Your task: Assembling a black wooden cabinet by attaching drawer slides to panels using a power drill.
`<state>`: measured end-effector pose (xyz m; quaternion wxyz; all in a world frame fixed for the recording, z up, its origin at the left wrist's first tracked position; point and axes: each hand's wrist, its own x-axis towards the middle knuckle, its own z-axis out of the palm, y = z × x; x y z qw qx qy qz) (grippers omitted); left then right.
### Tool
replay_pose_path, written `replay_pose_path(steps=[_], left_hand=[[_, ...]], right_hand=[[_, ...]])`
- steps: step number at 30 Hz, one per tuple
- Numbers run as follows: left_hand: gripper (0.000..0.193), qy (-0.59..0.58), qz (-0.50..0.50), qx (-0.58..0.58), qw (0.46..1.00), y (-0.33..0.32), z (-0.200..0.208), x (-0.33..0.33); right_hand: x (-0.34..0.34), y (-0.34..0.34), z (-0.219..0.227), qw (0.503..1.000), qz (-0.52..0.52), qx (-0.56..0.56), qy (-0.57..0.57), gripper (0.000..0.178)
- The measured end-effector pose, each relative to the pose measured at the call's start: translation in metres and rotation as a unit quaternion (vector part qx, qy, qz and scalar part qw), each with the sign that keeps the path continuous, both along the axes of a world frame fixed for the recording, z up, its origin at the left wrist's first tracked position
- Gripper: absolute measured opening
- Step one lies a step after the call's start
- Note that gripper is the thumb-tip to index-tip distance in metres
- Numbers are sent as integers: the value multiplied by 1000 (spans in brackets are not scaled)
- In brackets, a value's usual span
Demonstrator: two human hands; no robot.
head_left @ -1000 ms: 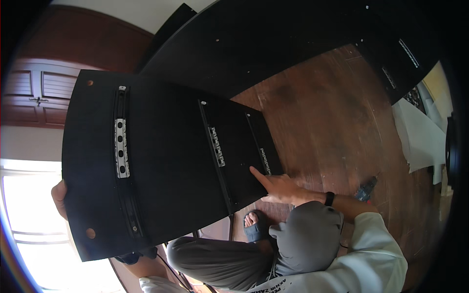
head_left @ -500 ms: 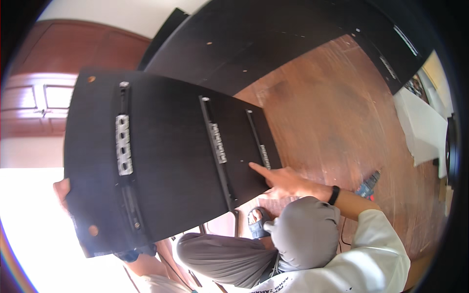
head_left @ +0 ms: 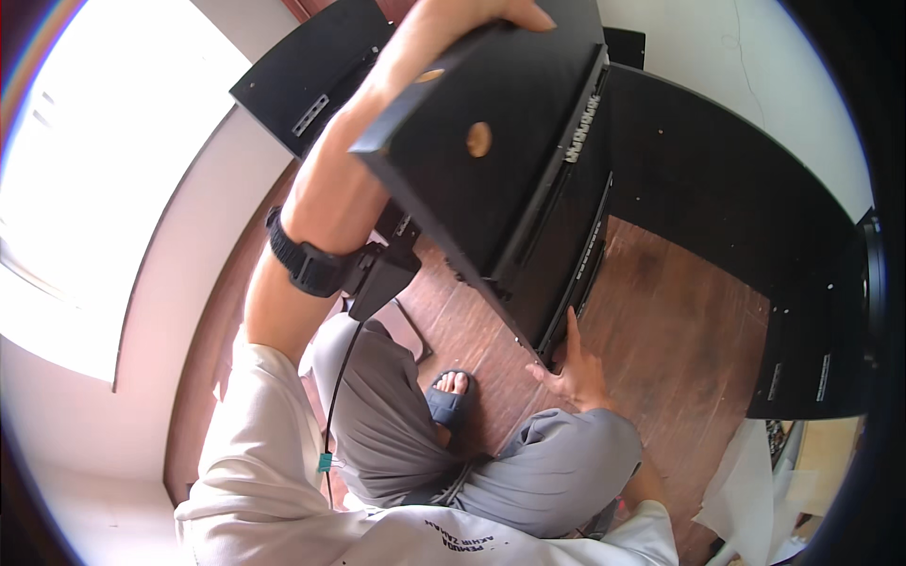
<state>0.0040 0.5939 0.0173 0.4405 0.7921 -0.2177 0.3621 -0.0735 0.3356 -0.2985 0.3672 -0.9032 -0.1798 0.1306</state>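
Note:
A black wooden panel (head_left: 524,104) is held tilted in front of me, its face turned to the right. Metal drawer runners (head_left: 582,123) are fixed across that face, and a round wood-coloured spot shows near its close corner. My left hand (head_left: 514,11) grips the panel's far edge with the thumb over it; the frame's top cuts off part of this hand. At the lower near end, my right hand (head_left: 578,375) closes around the panel's edge, index finger stretched along the face by a runner. Some of its fingers are hidden.
More black boards (head_left: 708,160) stand on the right, against the wall. A black board with a runner (head_left: 307,99) is at upper left, beside a bright window (head_left: 85,179). White sheets (head_left: 741,481) lie lower right. A black strapped device (head_left: 382,274) with a cable sits on my left forearm.
The panel has swung from lying broad-face toward me on the left to a steep tilt nearer the middle. My left hand is now at its far edge; my right has moved to its lower end.

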Motion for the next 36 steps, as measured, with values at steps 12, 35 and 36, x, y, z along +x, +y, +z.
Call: replay_pose_path(steps=[12,35,36], left_hand=[[49,4,-38,-38,999,-3,-1,-13],[103,330,-70,-115,934,-4,45,11],[108,375,-71,-117,917,-5,57,8]], right_hand=[[-15,-15,-73,999,-27,-35,1,110],[0,2,-75,961,-108,-72,244,92],[-1,-5,-70,954,-86,-34,287,89]])
